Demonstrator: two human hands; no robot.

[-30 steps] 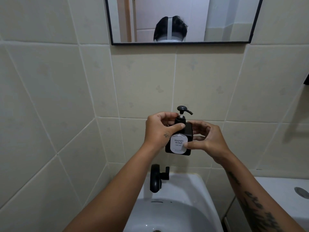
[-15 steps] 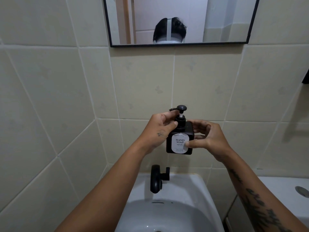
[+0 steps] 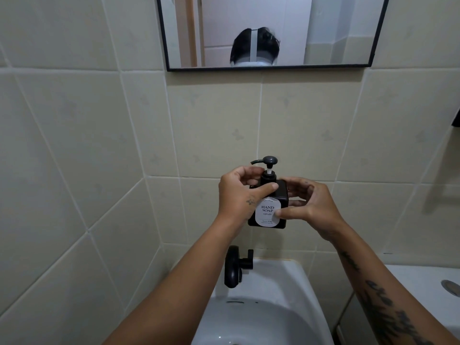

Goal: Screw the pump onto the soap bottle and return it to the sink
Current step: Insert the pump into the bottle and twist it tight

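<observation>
A square black soap bottle with a white "HAND SOAP" label is held upright in the air, above the white sink. Its black pump sits in the neck, spout pointing left. My left hand grips the pump collar, thumb across the bottle's shoulder. My right hand holds the bottle body from the right, thumb pressed on the label.
A black tap stands at the sink's back rim, directly below the bottle. A black-framed mirror hangs on the tiled wall above. To the right is a white cistern top with a chrome button.
The pump spout has turned from pointing right to pointing left as my left hand twisted the collar. The bottle stays at about the same height in both hands.
</observation>
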